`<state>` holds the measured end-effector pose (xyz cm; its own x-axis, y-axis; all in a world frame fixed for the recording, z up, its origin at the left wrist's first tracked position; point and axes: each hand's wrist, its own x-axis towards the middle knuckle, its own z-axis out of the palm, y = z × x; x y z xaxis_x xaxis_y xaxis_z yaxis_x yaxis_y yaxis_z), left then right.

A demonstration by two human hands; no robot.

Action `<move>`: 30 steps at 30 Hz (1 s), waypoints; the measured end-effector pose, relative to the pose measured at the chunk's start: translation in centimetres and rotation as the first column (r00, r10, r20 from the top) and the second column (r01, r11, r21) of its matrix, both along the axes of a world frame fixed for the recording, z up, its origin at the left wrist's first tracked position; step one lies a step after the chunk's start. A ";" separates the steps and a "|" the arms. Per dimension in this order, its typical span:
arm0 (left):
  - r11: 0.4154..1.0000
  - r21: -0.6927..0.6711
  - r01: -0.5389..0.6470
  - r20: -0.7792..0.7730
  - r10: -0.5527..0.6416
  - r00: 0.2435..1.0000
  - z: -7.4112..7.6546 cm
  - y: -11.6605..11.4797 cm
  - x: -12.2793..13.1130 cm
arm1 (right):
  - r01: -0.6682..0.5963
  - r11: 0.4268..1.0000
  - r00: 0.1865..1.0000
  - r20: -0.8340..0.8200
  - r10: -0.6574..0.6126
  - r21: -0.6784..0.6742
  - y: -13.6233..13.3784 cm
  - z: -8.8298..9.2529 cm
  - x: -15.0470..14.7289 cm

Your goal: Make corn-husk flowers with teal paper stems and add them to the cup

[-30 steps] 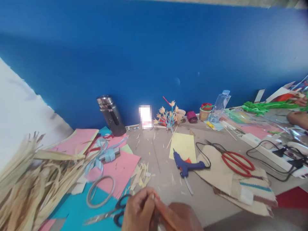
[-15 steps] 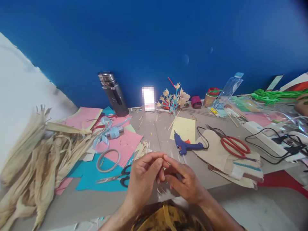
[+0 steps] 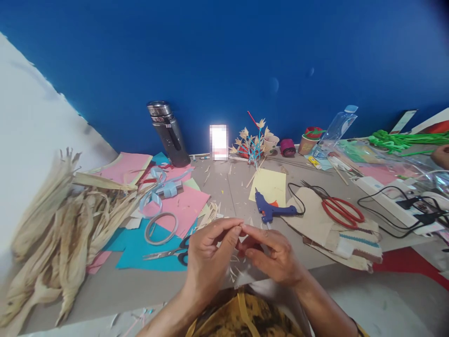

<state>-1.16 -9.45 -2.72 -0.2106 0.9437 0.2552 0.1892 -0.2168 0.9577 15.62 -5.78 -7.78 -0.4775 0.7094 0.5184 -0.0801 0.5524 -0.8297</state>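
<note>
Over the table's near edge, my left hand (image 3: 212,252) and my right hand (image 3: 275,255) meet with their fingertips pinched together. Whatever lies between the fingers is too small or hidden to make out. Thin pale strips (image 3: 234,270) show below the fingers; whether they are held or lie on the table, I cannot tell. Left of my left hand, black-handled scissors (image 3: 164,254) rest on blue paper (image 3: 136,260). A blue glue gun (image 3: 275,210) lies just beyond my right hand, partly over a yellow sheet (image 3: 271,183).
Dried corn husks (image 3: 66,243) cover the left side, near a tape roll (image 3: 150,232) and pink paper (image 3: 189,206). A dark flask (image 3: 171,138) and husk flowers (image 3: 254,142) stand behind. To the right are red-handled scissors (image 3: 342,213), a power strip (image 3: 386,201) and another person's hand (image 3: 441,156).
The view has shifted slightly, so the table things sit a little further right and higher. My fingers stay pinched together, with the right hand's fingers slightly moved.
</note>
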 end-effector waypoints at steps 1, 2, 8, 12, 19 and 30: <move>1.000 0.017 0.004 -0.028 -0.004 1.000 0.1 0.0 -0.1 | -0.022 0.999 1.000 -0.009 0.022 -0.048 0.0 0.2 0.1; 0.999 0.035 0.014 -0.061 -0.012 0.998 0.2 0.0 -0.1 | -0.039 0.995 0.999 -0.019 0.037 -0.089 -0.1 0.4 0.3; 0.993 0.097 0.059 -0.237 -0.034 0.971 1.2 0.1 0.1 | 0.049 0.936 0.988 -0.120 -0.096 -0.349 -0.2 2.4 -0.3; 0.995 0.087 0.054 -0.251 -0.030 0.967 1.4 0.1 0.8 | 0.080 0.826 0.963 -0.170 -0.208 -0.558 -0.1 3.0 -1.1; 1.000 0.018 0.013 -0.141 -0.011 0.990 1.7 -0.1 1.1 | 0.136 0.814 0.955 -0.143 -0.259 -0.565 -0.3 4.0 -1.7; 0.994 -0.079 -0.072 -0.050 0.068 0.996 2.3 0.0 1.5 | 0.420 0.905 0.908 0.037 -0.418 -0.068 -1.0 5.2 -2.3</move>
<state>0.32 -9.46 -0.45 -0.2663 0.9451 0.1897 0.2461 -0.1236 0.9613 13.32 -6.77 -2.54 -0.1381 0.8819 0.4507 0.1629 0.4691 -0.8680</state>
